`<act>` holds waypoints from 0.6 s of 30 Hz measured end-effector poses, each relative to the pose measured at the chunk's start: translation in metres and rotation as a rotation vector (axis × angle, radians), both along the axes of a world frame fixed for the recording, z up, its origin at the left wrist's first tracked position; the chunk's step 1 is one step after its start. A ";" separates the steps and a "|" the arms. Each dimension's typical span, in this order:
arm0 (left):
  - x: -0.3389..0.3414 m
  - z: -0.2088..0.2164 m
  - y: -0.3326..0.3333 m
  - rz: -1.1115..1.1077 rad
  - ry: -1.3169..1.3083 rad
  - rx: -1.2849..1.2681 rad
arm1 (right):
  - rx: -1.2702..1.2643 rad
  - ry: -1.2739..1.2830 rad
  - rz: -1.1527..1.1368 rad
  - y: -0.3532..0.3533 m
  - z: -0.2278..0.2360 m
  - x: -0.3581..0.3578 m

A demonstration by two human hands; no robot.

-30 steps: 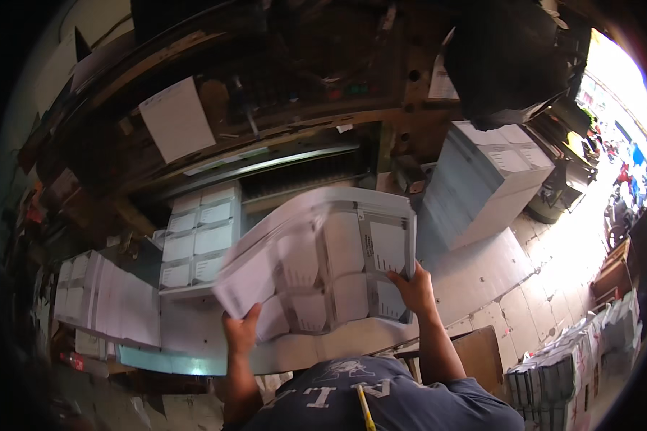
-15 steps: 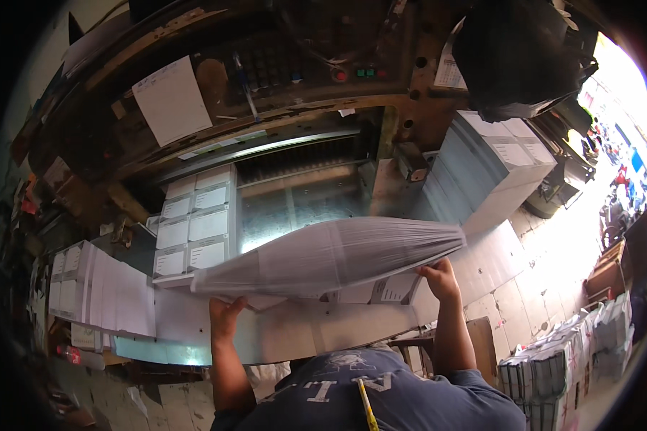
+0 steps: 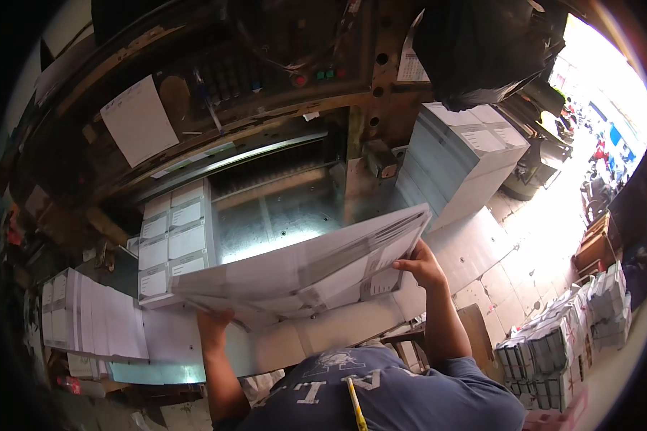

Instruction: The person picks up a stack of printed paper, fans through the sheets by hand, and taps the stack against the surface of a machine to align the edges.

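Note:
A thick stack of large printed paper sheets (image 3: 305, 267) is held up on its long edge, tilted, above the metal table in front of me. Its printed face leans toward me. My right hand (image 3: 422, 266) grips its right end, thumb on the near face and fingers behind. At the lower left edge my left hand (image 3: 214, 325) is closed on the stack, its fingers partly hidden by the paper. Behind it, on the machine's metal bed (image 3: 284, 226), rests another pile of printed sheets (image 3: 174, 241) at the left.
A tall paper stack (image 3: 461, 161) stands at the right of the table, and a lower fanned pile (image 3: 97, 312) at the left. Above is the machine's panel with buttons and a handwritten sheet (image 3: 139, 121). Bundled paper (image 3: 546, 352) sits on the floor at right.
The paper stack, bowed and fanned before, is now straighter, with its right end raised and its printed face showing more. Both hands keep hold. The view has shifted slightly.

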State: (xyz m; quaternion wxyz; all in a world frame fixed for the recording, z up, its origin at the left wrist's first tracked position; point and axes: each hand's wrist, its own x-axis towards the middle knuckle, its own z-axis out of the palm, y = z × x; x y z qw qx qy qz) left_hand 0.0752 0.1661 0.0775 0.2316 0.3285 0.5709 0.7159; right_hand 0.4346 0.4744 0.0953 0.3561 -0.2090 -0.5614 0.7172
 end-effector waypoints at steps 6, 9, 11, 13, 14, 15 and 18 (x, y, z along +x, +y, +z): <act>-0.008 -0.042 -0.025 0.093 0.073 0.067 | 0.010 0.215 -0.116 -0.021 0.002 -0.013; -0.013 -0.046 -0.008 0.097 0.003 0.090 | 0.040 -0.093 -0.067 -0.001 -0.023 -0.014; -0.014 -0.036 0.002 0.112 -0.027 0.111 | 0.020 -0.028 -0.076 -0.004 -0.025 -0.018; -0.008 -0.025 0.006 0.141 0.025 0.158 | 0.025 0.027 -0.096 -0.005 -0.020 -0.023; -0.010 -0.029 0.004 0.124 0.031 0.143 | 0.004 0.008 -0.106 -0.006 -0.015 -0.021; -0.014 -0.035 -0.002 0.109 0.038 0.129 | -0.017 -0.011 -0.115 -0.007 -0.008 -0.018; -0.009 -0.032 -0.008 0.036 0.037 0.100 | -0.087 -0.031 -0.119 -0.011 -0.003 -0.014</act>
